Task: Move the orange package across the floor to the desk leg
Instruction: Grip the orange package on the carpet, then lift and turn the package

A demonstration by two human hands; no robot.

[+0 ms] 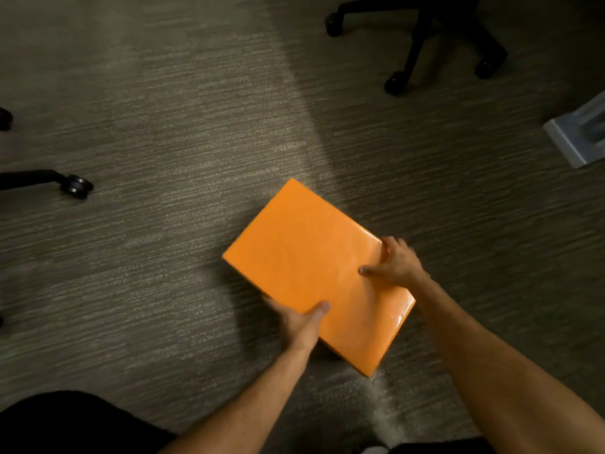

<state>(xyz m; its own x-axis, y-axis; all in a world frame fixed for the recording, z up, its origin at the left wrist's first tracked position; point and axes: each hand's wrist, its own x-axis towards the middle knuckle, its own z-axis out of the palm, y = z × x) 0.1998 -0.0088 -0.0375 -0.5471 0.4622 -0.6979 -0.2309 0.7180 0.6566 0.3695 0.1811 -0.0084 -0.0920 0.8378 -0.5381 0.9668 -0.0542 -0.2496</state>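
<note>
The orange package [314, 273] lies flat on the carpet [163, 126], long axis running near-right to far-left. The left hand [302, 322] clamps its near-left edge, thumb on top. The right hand [394, 262] grips the right edge, thumb flat on the wrapping. Both forearms reach forward, extended. A pale desk foot [577, 132] stands far right, well apart; judged destination.

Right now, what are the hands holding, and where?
The orange package: left hand grips its near-left edge, right hand grips its right edge, thumbs on top.
</note>
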